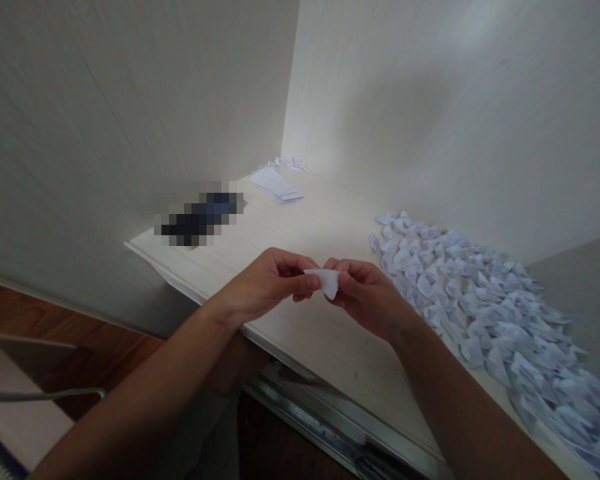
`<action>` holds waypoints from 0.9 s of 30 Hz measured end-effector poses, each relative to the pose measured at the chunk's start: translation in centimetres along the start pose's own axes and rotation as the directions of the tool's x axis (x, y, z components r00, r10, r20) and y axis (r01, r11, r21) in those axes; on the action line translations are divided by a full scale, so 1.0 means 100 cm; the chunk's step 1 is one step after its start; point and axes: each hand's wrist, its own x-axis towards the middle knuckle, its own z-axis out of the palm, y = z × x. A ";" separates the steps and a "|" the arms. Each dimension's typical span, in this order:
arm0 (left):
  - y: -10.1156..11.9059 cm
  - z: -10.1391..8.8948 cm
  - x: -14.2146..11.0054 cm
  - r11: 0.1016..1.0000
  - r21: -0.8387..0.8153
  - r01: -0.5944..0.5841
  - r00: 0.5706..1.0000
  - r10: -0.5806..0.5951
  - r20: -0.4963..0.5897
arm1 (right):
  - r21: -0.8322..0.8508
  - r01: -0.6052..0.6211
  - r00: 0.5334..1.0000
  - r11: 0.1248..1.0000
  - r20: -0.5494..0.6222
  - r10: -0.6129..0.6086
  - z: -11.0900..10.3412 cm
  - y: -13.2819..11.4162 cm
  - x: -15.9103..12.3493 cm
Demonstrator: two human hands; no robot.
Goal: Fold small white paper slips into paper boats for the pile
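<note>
A small folded piece of white paper (329,283) is held between both hands over the pale desk top. My left hand (280,277) pinches its left end, thumb in front. At its right end, my right hand (363,290) grips it between thumb and fingers. The paper tapers to a rounded point at the bottom. Many similar folded paper pieces (480,307) lie in a wide spread along the right side, beyond my right forearm. Some fingertips are hidden behind the paper.
Flat white paper slips (276,183) lie stacked near the back corner, with thin paper scraps (293,163) behind them. A dark, pixelated object (200,219) rests at the left. Walls enclose the desk (325,360) at the back and left; a metal drawer rail (310,417) runs below its front edge.
</note>
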 end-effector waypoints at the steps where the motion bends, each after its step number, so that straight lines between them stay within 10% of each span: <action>1: -0.002 0.002 0.001 0.998 -0.065 0.024 1.000 -0.025 -0.019 | 0.023 -0.003 1.000 1.000 -0.013 0.003 0.000 0.000 0.000; 12: -0.009 0.015 0.004 0.880 -0.462 0.111 0.985 -0.159 -0.067 | 0.237 -0.048 0.986 0.970 -0.144 0.084 0.001 -0.001 -0.001; 27: -0.013 0.014 0.004 0.871 -0.468 0.152 0.985 -0.170 0.003 | 0.177 0.038 0.994 0.984 -0.109 -0.019 -0.001 0.003 0.000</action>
